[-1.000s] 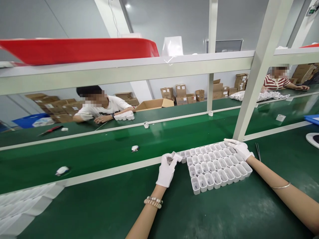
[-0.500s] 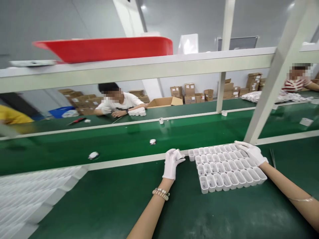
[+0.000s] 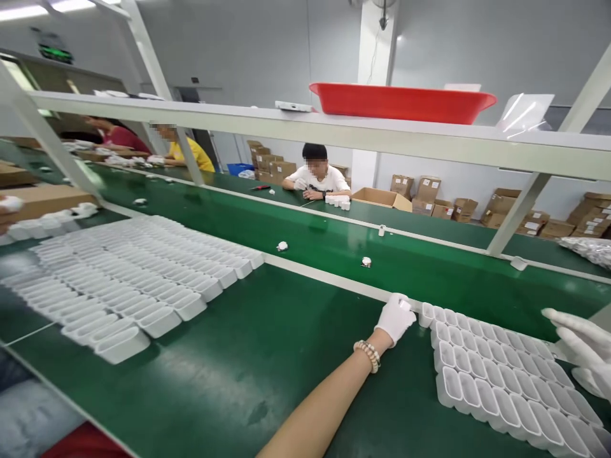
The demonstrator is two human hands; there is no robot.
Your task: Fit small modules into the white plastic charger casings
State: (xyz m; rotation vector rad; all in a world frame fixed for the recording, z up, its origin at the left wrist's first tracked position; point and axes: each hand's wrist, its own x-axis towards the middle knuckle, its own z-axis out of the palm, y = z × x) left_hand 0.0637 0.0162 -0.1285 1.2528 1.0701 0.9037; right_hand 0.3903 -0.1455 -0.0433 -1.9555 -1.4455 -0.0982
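My left hand (image 3: pixel 395 319), in a white glove with a beaded bracelet at the wrist, is closed around a small white plastic piece (image 3: pixel 405 306), mostly hidden by the fingers. It rests by the rail at the conveyor's near edge, just left of a block of white plastic cups (image 3: pixel 487 397) standing open side up in rows. At the right edge of the view, my gloved right hand (image 3: pixel 583 350) has its fingers stretched out and apart, beside the far right end of those rows. Nothing shows in it.
More white cups (image 3: pixel 119 343) fill the left of the green table. Two small white parts (image 3: pixel 282 246) lie on the green conveyor (image 3: pixel 324 235). A beam shelf carries a red tray (image 3: pixel 401 103). A co-worker (image 3: pixel 317 178) sits across.
The view has swung left, bringing the large left block of cups into sight. My right hand has lifted off the far cups; my left hand still holds the white piece.
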